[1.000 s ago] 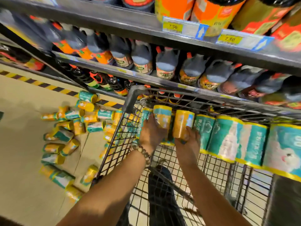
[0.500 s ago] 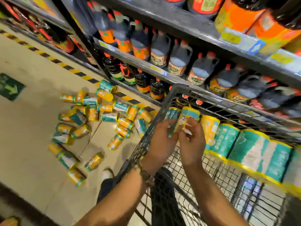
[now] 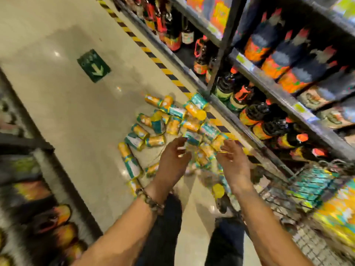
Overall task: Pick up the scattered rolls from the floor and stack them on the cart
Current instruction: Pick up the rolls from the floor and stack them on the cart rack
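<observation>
Hands (image 3: 173, 162) now off cart (image 3: 299, 191), empty

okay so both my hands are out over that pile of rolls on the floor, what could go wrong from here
The rolls lie jumbled and overlapping, so lifting one may send its neighbours rolling, perhaps under the shelf beside them. Both the left hand and right hand are open and empty; grabbing several at once risks dropping some. The cart stands close by your legs, easy to bump.

A single head-worn view looks steeply down and forward along a pale, glossy shop floor (image 3: 63, 112). Grey metal shelving of dark bottles (image 3: 269, 77) runs toward one o'clock; the wire cart (image 3: 307, 191) sits close at four o'clock (blurred).
</observation>
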The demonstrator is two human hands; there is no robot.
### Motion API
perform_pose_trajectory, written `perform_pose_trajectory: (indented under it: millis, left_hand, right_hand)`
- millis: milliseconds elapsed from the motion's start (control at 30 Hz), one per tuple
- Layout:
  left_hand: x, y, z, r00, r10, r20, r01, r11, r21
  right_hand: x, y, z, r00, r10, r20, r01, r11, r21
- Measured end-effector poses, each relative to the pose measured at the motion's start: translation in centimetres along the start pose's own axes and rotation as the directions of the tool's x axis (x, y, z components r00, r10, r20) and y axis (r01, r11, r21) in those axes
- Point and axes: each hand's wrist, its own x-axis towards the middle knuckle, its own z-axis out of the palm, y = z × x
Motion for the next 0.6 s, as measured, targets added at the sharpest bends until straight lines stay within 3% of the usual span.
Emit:
perform_pose_trajectory:
  millis: [133,300,400,500,600]
  left_hand:
    - [3.2,-4.3,-7.7,0.990,-0.129,-0.063,0.135,0.987,0.088]
    - [7.7,-11.2,-12.8,0.963,-0.250,-0.102,0.268,0.928,0.260]
    - [11.0,-16.9,-13.7,0.953,-0.281,-0.114,0.303,0.852,0.427]
    - [14.1,-22.0,-12.9,0.941,-0.337,-0.032,0.293,0.762,0.577]
    - [17.7,-26.9,-10.9,0.941,-0.339,0.013,0.242,0.695,0.677]
  right_hand:
    - [2.4,1.7,6.6,0.964,0.181,0.197,-0.128,0.959,-0.255]
    - [5.7,4.8,11.6,0.860,0.309,0.407,-0.056,0.849,-0.526]
    - [9.0,7.3,14.0,0.845,0.321,0.427,-0.021,0.818,-0.574]
    - [13.4,11.1,16.2,0.841,0.344,0.417,-0.003,0.775,-0.632]
    - [18.3,15.1,18.4,0.825,0.366,0.430,0.107,0.645,-0.756]
